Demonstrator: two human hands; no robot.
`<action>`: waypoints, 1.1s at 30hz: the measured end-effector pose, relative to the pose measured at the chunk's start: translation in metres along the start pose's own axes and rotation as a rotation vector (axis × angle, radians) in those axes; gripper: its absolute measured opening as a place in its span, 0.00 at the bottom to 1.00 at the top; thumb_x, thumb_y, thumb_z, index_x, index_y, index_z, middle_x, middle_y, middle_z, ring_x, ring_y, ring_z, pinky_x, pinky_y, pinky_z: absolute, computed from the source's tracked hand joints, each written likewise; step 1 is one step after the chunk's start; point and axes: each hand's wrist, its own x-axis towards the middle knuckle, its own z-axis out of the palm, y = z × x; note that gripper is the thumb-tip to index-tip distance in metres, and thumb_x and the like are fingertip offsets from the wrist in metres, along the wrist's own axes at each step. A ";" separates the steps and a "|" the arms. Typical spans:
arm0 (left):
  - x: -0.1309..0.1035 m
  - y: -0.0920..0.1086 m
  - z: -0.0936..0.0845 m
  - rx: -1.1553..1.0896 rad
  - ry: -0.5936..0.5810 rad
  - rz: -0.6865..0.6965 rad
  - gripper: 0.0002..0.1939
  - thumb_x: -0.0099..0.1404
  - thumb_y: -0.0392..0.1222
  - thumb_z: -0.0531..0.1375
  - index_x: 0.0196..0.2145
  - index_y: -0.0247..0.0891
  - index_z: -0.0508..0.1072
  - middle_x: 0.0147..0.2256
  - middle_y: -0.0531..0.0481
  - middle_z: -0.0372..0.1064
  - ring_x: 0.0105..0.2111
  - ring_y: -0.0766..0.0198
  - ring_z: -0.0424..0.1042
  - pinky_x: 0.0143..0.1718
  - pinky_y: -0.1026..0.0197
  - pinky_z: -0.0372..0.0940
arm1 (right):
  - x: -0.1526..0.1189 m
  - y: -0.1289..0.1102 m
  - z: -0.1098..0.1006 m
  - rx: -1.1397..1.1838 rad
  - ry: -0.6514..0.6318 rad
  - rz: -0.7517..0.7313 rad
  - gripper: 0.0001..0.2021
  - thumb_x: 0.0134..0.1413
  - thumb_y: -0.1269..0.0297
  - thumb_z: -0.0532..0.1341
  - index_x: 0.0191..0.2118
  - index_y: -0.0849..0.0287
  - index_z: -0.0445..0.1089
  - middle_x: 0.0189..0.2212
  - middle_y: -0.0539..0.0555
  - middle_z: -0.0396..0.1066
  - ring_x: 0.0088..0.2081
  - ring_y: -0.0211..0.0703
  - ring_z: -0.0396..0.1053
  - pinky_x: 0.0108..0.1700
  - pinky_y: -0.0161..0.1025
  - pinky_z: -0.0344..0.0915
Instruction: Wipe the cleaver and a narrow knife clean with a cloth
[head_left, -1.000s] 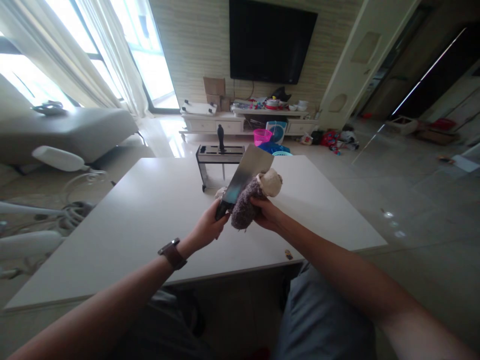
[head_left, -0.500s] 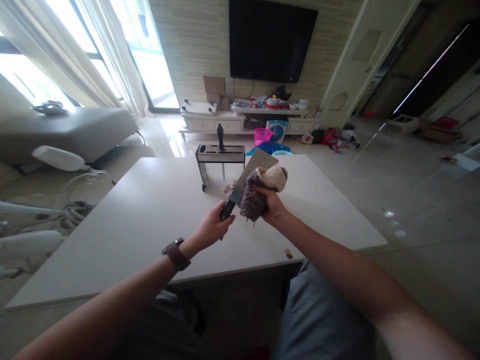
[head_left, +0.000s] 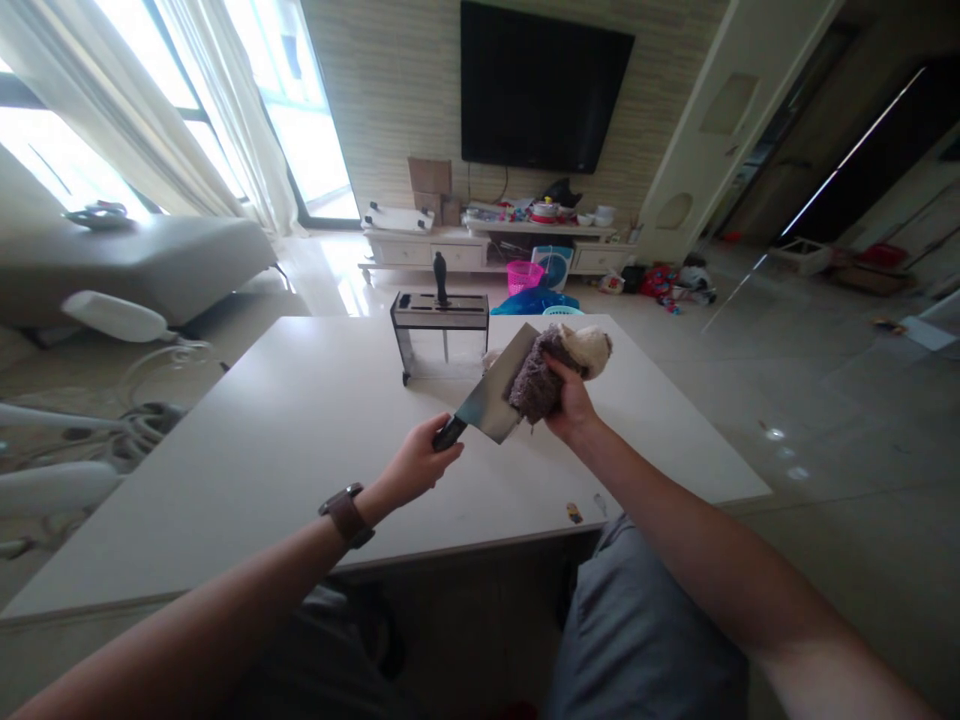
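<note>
My left hand is closed round the black handle of a cleaver. Its broad steel blade points up and to the right, one face turned toward me. In my right hand is a bunched towel, brown-grey on one side and cream on the other, touching the far right part of the blade. Beyond them on the white table stands a knife block with a dark frame and clear sides; one black-handled knife is upright in it. Something pale shows partly behind the blade.
Near the table's front edge lies a small yellow and dark sticker-like piece. White chairs are at the left. Past the table are a pink basket, a low white cabinet and a wall-mounted television.
The towel and my right hand have moved right along the blade, away from the handle. The blade has turned, so more of its face shows. My left hand has shifted slightly.
</note>
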 end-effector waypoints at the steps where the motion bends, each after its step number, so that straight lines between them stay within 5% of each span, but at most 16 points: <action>1: 0.000 0.001 0.000 -0.009 0.004 0.001 0.12 0.61 0.45 0.64 0.36 0.40 0.64 0.19 0.63 0.56 0.13 0.71 0.60 0.11 0.69 0.58 | -0.002 0.005 0.002 0.002 -0.005 0.012 0.10 0.50 0.67 0.69 0.40 0.56 0.74 0.32 0.49 0.82 0.33 0.43 0.80 0.45 0.43 0.80; 12: 0.001 0.005 -0.002 -0.048 0.044 0.034 0.17 0.60 0.44 0.63 0.46 0.36 0.70 0.17 0.62 0.60 0.12 0.69 0.61 0.11 0.67 0.58 | -0.034 0.061 0.014 -0.073 -0.102 0.155 0.17 0.45 0.72 0.72 0.44 0.57 0.76 0.34 0.50 0.82 0.33 0.43 0.79 0.44 0.42 0.78; 33: -0.011 0.024 -0.002 -0.097 0.024 0.020 0.22 0.60 0.45 0.63 0.49 0.32 0.68 0.16 0.63 0.59 0.12 0.70 0.59 0.12 0.69 0.57 | -0.039 0.053 0.021 -0.112 -0.106 0.121 0.18 0.42 0.70 0.74 0.43 0.57 0.77 0.34 0.51 0.83 0.35 0.45 0.80 0.45 0.43 0.78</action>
